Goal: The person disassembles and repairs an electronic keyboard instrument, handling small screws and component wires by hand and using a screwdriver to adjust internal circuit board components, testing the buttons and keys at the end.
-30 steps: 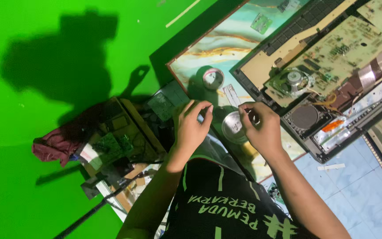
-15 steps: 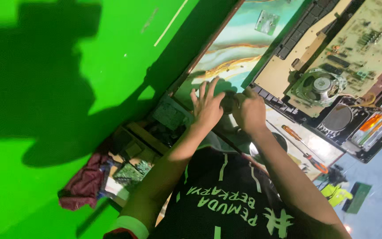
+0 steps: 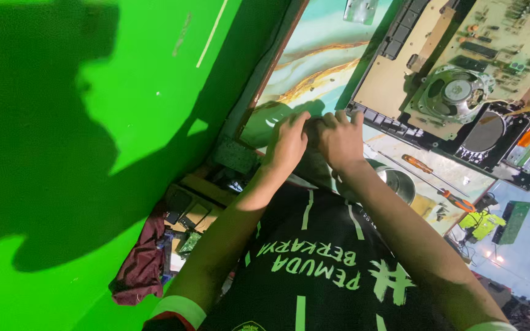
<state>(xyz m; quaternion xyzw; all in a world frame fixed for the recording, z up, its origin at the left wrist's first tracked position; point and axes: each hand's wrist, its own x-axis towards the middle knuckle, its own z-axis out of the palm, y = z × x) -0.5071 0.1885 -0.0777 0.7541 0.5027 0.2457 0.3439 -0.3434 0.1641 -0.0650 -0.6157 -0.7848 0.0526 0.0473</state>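
I have both hands together at the near edge of the bench. My left hand point(image 3: 286, 142) and right hand point(image 3: 340, 138) meet knuckle to knuckle over something small and dark between them, just in front of the opened device point(image 3: 461, 92). The fingers of both curl down around it, but they hide it almost wholly — I cannot tell what it is, nor whether either hand truly clamps it or only presses on it.

As for progress, I judge the work well into its middle. The device already lies open: its circuit board point(image 3: 522, 37) is bare, the round speaker point(image 3: 455, 92) sits exposed in the frame, and the case edge runs just beyond my fingertips. So the opening up is done. What is left, as far as I can see, is whatever this small piece needs, and the device is not closed up again.

The tools lie unused for now: an orange-handled screwdriver point(image 3: 437, 178) rests on the marbled bench top point(image 3: 314, 67) to my right, well clear of both hands, and a steel bowl point(image 3: 397, 184) sits just beside my right forearm. Down on the left a maroon cloth point(image 3: 139, 270) hangs by a clutter of small parts.
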